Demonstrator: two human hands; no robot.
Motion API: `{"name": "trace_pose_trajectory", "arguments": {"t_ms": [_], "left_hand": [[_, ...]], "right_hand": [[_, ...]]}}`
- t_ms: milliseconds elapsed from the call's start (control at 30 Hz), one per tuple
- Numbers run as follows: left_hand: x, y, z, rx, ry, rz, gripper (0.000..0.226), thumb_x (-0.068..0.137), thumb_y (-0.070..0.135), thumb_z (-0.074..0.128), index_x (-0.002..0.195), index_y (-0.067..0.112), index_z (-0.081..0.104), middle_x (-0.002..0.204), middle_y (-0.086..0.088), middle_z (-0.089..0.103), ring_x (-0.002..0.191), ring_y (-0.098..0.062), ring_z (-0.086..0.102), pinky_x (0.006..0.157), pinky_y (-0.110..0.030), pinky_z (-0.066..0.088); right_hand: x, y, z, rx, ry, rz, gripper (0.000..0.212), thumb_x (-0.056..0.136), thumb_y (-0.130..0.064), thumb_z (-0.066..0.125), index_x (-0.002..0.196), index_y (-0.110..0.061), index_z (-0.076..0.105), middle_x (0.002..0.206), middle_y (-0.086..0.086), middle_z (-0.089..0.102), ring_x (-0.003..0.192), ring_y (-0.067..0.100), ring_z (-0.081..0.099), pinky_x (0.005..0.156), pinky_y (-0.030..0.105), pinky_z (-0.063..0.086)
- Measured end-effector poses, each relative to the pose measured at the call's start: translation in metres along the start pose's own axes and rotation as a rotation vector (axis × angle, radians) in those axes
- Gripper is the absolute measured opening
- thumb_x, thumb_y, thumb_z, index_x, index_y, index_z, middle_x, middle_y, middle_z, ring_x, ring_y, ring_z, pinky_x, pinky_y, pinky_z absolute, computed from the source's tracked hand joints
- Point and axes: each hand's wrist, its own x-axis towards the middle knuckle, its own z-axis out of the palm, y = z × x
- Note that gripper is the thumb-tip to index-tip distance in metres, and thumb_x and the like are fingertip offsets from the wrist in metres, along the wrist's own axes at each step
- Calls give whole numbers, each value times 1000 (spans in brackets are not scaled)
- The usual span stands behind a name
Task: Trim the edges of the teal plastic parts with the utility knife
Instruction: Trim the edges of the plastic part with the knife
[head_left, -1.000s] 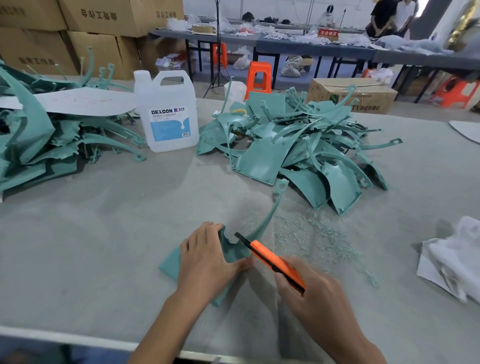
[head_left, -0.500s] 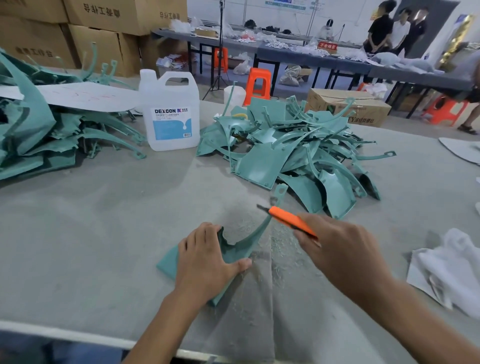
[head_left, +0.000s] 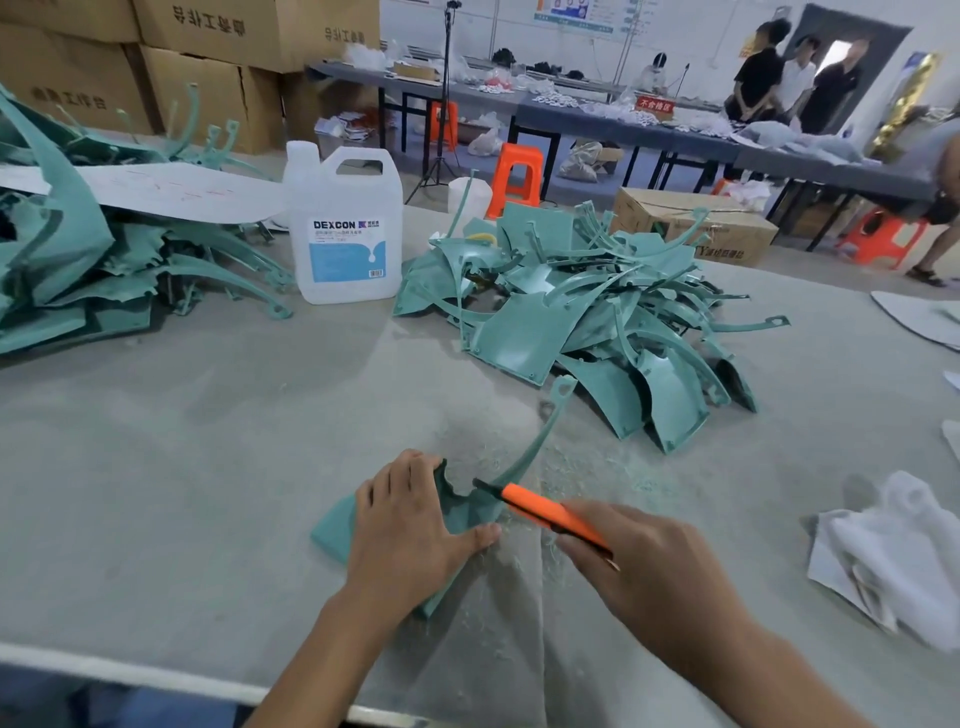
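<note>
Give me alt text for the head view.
A person's left hand presses a teal plastic part flat on a grey table while the right hand holds an orange utility knife with its tip at the part's curved edge. Behind lie a pile of teal parts, a white DEXCON jug and, at right, a white cloth.
</note>
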Motion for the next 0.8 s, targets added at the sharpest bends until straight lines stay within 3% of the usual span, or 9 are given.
{"name": "trace_pose_trajectory", "arguments": {"t_ms": [167, 267, 367, 433, 533, 600, 667, 733, 800], "left_hand": [[0, 0, 1, -6, -13, -1, 100, 61, 92, 48, 134, 25, 37, 136, 8, 41, 128, -19, 41, 108, -36, 29], [1, -1, -3, 9, -39, -8, 100, 60, 93, 43, 135, 27, 35, 138, 9, 38, 130, -17, 39, 110, -35, 27], [2, -6, -8, -14, -79, 11, 99, 61, 93, 45, 135, 29, 33, 136, 11, 38, 129, -15, 38, 109, -34, 26], [1, -17, -16, -21, -106, 35, 98, 59, 93, 48, 135, 32, 34, 136, 13, 38, 130, -14, 38, 109, -33, 24], [5, -43, -38, 26, -249, 36, 102, 56, 89, 54, 142, 39, 30, 153, 10, 27, 143, -15, 20, 113, -36, 17], [12, -52, -53, 95, -332, 8, 96, 62, 82, 58, 144, 41, 29, 158, 5, 19, 147, -18, 9, 116, -40, 15], [18, -39, -56, 100, -226, 36, 76, 76, 74, 56, 140, 38, 40, 155, 3, 29, 144, -20, 18, 115, -38, 17], [24, -9, -48, -74, -114, 87, 55, 89, 64, 51, 134, 31, 54, 143, 5, 48, 135, -19, 37, 111, -34, 25], [30, 24, -37, -291, -193, 123, 42, 97, 58, 45, 124, 29, 61, 125, 9, 62, 118, -12, 54, 102, -30, 38]], "right_hand": [[17, 45, -25, -82, 325, 203, 24, 90, -35, 70, 112, -28, 73, 74, -4, 69, 59, 24, 63, 50, 32, 47], [7, 42, -19, -74, 367, 161, 24, 86, -34, 73, 109, -31, 71, 79, -7, 69, 60, 24, 64, 50, 28, 42], [-16, 30, 5, 133, 352, 218, 27, 85, -42, 69, 111, -39, 67, 82, -17, 69, 66, 13, 65, 55, 26, 47], [-31, 28, 21, 323, 339, 323, 26, 83, -50, 62, 109, -50, 62, 78, -25, 66, 70, 1, 63, 62, 13, 45], [-49, 25, 42, 532, 413, 439, 27, 81, -47, 66, 100, -64, 57, 82, -30, 65, 74, -8, 61, 65, 3, 42], [-54, 23, 53, 602, 466, 476, 26, 81, -46, 65, 100, -61, 58, 78, -23, 67, 67, -5, 63, 61, 4, 43], [-52, 24, 62, 684, 497, 511, 24, 87, -39, 68, 104, -54, 60, 76, -14, 69, 62, 4, 65, 59, 13, 48], [-43, 23, 70, 775, 514, 519, 20, 90, -41, 65, 109, -46, 61, 84, -9, 72, 61, 12, 65, 61, 29, 54], [-33, 21, 73, 860, 552, 529, 27, 86, -53, 58, 111, -42, 60, 92, -7, 75, 60, 14, 64, 58, 32, 54]]}}
